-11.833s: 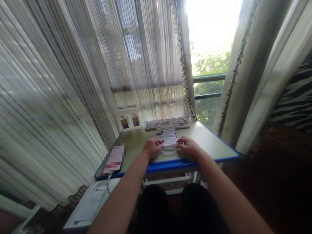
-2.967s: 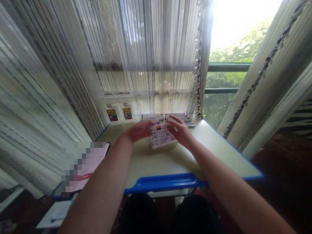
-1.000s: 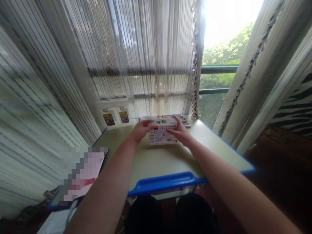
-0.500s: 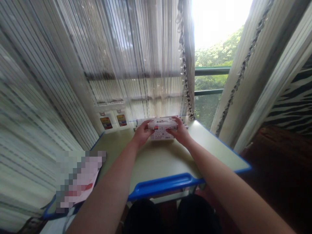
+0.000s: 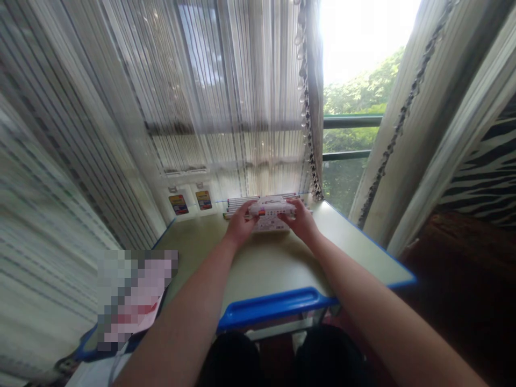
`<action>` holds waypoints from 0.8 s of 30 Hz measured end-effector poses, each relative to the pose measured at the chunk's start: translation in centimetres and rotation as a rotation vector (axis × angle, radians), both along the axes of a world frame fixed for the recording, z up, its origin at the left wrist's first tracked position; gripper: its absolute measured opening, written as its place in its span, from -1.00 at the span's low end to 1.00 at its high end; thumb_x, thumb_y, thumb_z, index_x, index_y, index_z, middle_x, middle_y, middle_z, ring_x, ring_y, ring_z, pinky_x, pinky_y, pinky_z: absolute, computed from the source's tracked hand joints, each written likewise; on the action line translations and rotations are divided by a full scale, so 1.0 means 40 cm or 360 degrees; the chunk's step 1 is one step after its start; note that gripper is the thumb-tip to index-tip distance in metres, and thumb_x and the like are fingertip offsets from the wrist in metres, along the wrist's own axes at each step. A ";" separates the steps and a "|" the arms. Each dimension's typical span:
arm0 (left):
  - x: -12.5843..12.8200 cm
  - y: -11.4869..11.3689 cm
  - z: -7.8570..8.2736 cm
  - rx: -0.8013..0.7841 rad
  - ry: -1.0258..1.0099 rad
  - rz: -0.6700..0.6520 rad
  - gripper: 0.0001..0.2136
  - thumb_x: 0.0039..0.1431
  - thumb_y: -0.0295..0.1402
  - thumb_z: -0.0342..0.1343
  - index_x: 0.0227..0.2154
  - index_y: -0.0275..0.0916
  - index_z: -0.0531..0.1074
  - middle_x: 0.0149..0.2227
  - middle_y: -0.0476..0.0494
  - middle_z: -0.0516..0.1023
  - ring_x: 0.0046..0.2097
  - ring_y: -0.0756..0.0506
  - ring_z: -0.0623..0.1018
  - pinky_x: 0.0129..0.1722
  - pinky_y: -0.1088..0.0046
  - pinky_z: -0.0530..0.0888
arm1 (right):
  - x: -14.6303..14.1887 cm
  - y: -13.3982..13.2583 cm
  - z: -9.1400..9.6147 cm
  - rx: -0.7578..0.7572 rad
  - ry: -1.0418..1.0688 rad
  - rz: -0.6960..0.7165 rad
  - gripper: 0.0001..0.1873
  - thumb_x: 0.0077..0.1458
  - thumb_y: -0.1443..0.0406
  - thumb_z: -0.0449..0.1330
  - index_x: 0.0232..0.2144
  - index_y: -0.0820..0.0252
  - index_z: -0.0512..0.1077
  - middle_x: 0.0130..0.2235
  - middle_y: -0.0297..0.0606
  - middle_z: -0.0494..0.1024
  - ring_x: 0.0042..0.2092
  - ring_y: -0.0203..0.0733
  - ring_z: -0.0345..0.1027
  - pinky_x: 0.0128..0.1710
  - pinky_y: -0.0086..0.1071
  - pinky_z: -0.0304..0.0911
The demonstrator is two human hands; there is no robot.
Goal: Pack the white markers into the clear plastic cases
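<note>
A clear plastic case of marker pens point(image 5: 271, 214), with a printed label on its near face, stands on edge at the far side of the small desk point(image 5: 266, 263). My left hand point(image 5: 239, 224) grips its left end and my right hand point(image 5: 299, 220) grips its right end, fingers curled over the top. Right behind the case, a row of loose marker pens point(image 5: 242, 202) lies along the desk's back edge.
The desk has a blue rim with a blue handle tray point(image 5: 274, 307) at the near edge. A blurred pink item point(image 5: 133, 295) lies at the near left corner. Two small labelled packets point(image 5: 191, 202) lean against the striped curtain. An open window with a railing point(image 5: 346, 156) is at the right.
Both hands turned the case up from lying tilted to standing on edge and pushed it back toward the row of pens. Earlier, they were gathering pens near the desk's front.
</note>
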State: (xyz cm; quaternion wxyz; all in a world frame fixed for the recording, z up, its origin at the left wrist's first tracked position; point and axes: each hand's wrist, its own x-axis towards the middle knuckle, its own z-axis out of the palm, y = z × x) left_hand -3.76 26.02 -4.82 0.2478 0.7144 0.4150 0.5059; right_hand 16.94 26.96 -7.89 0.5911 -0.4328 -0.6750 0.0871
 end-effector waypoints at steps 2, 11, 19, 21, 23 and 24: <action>-0.002 0.003 -0.003 -0.0010 0.0008 0.0005 -0.56 -0.01 -0.43 0.15 0.00 -0.18 0.34 -0.07 -0.16 0.48 -0.08 -0.10 0.50 -0.10 0.37 0.45 | 0.003 0.000 -0.004 0.0056 -0.0064 -0.0050 -0.54 -0.10 0.14 0.28 -0.12 0.10 0.33 -0.02 -0.10 0.45 -0.08 -0.05 0.38 -0.16 -0.15 0.35; -0.015 0.011 -0.011 -0.0014 0.0006 0.0025 -0.54 -0.01 -0.45 0.15 0.02 -0.17 0.33 -0.08 -0.17 0.50 -0.05 -0.12 0.49 -0.02 0.30 0.41 | -0.002 -0.015 0.000 0.0192 -0.0238 -0.0112 -0.61 0.04 0.11 0.18 -0.09 0.10 0.37 -0.01 -0.10 0.42 -0.04 -0.05 0.35 -0.19 -0.14 0.40; -0.015 0.020 -0.015 0.0031 0.0043 0.0043 -0.54 -0.02 -0.44 0.15 0.02 -0.20 0.33 -0.12 -0.16 0.52 -0.13 -0.10 0.52 -0.07 0.34 0.43 | 0.000 -0.005 -0.006 0.0230 -0.0323 -0.0161 -0.61 0.08 0.11 0.15 -0.07 0.14 0.39 -0.03 -0.06 0.41 -0.05 -0.03 0.35 -0.20 -0.17 0.41; -0.015 0.021 -0.014 0.0058 0.0051 0.0057 -0.54 -0.02 -0.46 0.15 0.01 -0.21 0.34 -0.14 -0.15 0.53 -0.14 -0.10 0.52 -0.09 0.33 0.44 | 0.001 0.000 -0.010 0.0251 -0.0303 -0.0155 -0.61 0.08 0.09 0.15 -0.08 0.13 0.39 -0.04 -0.07 0.41 -0.06 -0.04 0.36 -0.19 -0.16 0.41; -0.015 0.024 -0.016 0.0075 0.0055 0.0069 -0.54 -0.02 -0.48 0.14 0.01 -0.21 0.34 -0.15 -0.16 0.54 -0.15 -0.11 0.53 -0.10 0.32 0.44 | 0.001 0.005 -0.014 0.0278 -0.0270 -0.0149 -0.61 0.08 0.07 0.14 -0.09 0.12 0.41 -0.04 -0.07 0.42 -0.07 -0.04 0.37 -0.18 -0.14 0.41; -0.015 0.026 -0.017 0.0078 0.0060 0.0074 -0.54 -0.02 -0.48 0.14 0.01 -0.21 0.34 -0.15 -0.16 0.54 -0.15 -0.11 0.53 -0.11 0.32 0.45 | 0.000 0.007 -0.015 0.0293 -0.0254 -0.0151 -0.61 0.07 0.07 0.14 -0.09 0.12 0.41 -0.05 -0.07 0.42 -0.07 -0.04 0.37 -0.17 -0.13 0.40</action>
